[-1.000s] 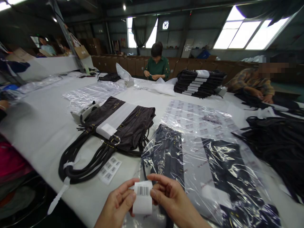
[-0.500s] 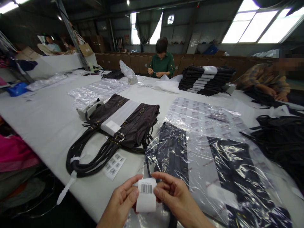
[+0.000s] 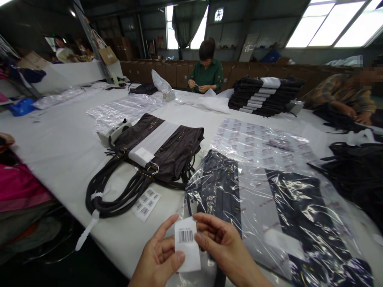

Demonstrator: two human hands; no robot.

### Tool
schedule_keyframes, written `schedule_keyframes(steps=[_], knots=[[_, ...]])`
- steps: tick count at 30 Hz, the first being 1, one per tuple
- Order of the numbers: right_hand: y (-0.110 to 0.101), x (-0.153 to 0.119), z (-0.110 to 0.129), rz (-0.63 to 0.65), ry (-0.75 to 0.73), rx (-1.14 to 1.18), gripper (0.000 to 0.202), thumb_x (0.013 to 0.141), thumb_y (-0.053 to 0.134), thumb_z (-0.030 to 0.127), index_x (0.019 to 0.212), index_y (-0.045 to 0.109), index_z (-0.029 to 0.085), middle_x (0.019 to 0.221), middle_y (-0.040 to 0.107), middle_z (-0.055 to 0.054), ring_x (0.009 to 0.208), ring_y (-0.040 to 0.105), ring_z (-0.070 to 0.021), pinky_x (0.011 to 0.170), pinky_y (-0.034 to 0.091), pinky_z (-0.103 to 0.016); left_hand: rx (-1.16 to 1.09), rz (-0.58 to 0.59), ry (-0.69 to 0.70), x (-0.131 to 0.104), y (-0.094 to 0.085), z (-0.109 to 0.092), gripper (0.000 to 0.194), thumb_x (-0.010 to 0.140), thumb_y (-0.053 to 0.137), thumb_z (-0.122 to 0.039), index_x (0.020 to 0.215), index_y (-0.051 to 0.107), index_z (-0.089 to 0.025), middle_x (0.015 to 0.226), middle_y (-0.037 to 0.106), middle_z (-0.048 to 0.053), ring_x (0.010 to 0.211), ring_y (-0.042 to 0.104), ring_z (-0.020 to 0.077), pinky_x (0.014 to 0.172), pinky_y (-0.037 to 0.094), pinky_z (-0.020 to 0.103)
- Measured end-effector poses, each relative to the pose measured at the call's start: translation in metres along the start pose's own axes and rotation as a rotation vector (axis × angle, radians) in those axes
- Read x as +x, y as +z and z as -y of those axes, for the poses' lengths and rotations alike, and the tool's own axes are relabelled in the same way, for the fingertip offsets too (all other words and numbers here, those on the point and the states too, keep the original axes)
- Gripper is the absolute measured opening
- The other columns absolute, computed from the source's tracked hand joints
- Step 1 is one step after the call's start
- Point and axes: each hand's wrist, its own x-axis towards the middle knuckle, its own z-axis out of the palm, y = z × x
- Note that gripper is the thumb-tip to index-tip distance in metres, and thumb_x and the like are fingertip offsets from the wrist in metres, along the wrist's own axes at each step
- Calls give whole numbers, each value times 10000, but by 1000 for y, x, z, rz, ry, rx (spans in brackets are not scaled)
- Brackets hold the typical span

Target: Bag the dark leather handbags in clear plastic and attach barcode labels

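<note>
A small white barcode tag (image 3: 188,245) is held between both hands near the table's front edge. My left hand (image 3: 161,253) pinches its lower left side with the thumb on the face. My right hand (image 3: 220,241) grips its upper right edge between thumb and fingers. Beyond the hands lies a dark brown handbag (image 3: 172,147) wrapped with a white paper band (image 3: 154,141), its handles (image 3: 112,199) bundled toward me. A sheet of barcode stickers (image 3: 146,204) rests beside the handles. Under and right of my right hand, a dark bag (image 3: 221,183) lies in clear plastic (image 3: 254,223).
A stack of dark banded bags (image 3: 266,95) stands at the back right. Loose black bags (image 3: 359,171) lie at the right edge. Clear plastic sheets (image 3: 119,109) are spread at the back left. A person in green (image 3: 206,75) and another in plaid (image 3: 338,93) work across the table.
The tag now looks flatter and longer, with its lower part straightened and tilted. My left thumb has slid down to its lower part. The view has shifted slightly.
</note>
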Motion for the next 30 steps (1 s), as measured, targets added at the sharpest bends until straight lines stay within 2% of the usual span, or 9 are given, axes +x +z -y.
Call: schedule_keyframes(steps=[6, 10, 13, 15, 17, 19, 22, 26, 30], knots=[[3, -4, 0, -29, -2, -11, 483, 630, 836, 374, 1055, 669, 218, 931, 680, -32, 586, 531, -62, 565, 450, -210, 20, -3, -22, -2, 1, -2, 1123, 648, 821, -390, 1479, 107, -140, 1014, 716, 157, 864, 683, 255, 792, 513, 328], [-1, -6, 0, -9, -13, -59, 506, 665, 807, 390, 1114, 641, 225, 936, 659, -31, 597, 547, -78, 601, 483, -244, 61, 13, -11, -2, -3, -4, 1098, 699, 778, -380, 1483, 41, -161, 938, 719, 109, 808, 671, 221, 765, 494, 305], [-9, -6, 12, 1, -119, -301, 456, 742, 743, 410, 1149, 635, 235, 1003, 655, -57, 814, 615, -171, 776, 506, -337, 238, 64, 1, -3, -5, -15, 958, 773, 693, -324, 1488, 68, -198, 825, 689, 29, 737, 625, 164, 699, 449, 249], [-12, -5, 25, 32, -227, -509, 401, 797, 690, 415, 1156, 644, 243, 1182, 613, -81, 1073, 559, -233, 961, 425, -397, 445, 145, -17, -6, -3, -28, 845, 786, 635, -234, 1484, 160, -221, 760, 646, -11, 703, 584, 146, 682, 426, 238], [-10, -3, 36, 151, -246, -605, 397, 834, 651, 412, 1193, 630, 245, 1236, 591, -72, 1143, 510, -237, 1018, 365, -402, 653, 271, -33, -8, 1, -45, 775, 775, 570, -149, 1471, 240, -232, 751, 627, -20, 717, 572, 150, 723, 430, 251], [-5, -3, 43, 306, -157, -585, 411, 850, 634, 408, 1216, 612, 222, 1008, 650, -45, 932, 562, -185, 887, 428, -347, 806, 380, -19, -7, 4, -61, 733, 763, 517, -108, 1450, 302, -244, 792, 631, -16, 740, 572, 150, 744, 434, 251], [3, -6, 42, 393, -8, -465, 461, 827, 664, 424, 1220, 596, 193, 693, 531, 38, 636, 436, -105, 625, 377, -249, 921, 442, 36, -2, 2, -76, 709, 731, 529, -103, 1404, 371, -259, 810, 612, -32, 705, 542, 124, 623, 400, 207], [5, -12, 31, 418, 93, -349, 399, 813, 668, 477, 1069, 664, 170, 778, 554, 11, 700, 434, -110, 651, 347, -244, 904, 400, 96, 10, -6, -79, 793, 674, 608, -92, 1395, 343, -290, 731, 556, -81, 664, 484, 90, 610, 353, 199], [8, -20, 19, 452, 164, -335, 318, 787, 702, 454, 849, 662, 145, 737, 558, 7, 692, 443, -113, 646, 329, -243, 581, 360, 66, 17, -9, -74, 774, 673, 693, -135, 1365, 370, -260, 706, 516, -81, 643, 482, 81, 607, 361, 201]])
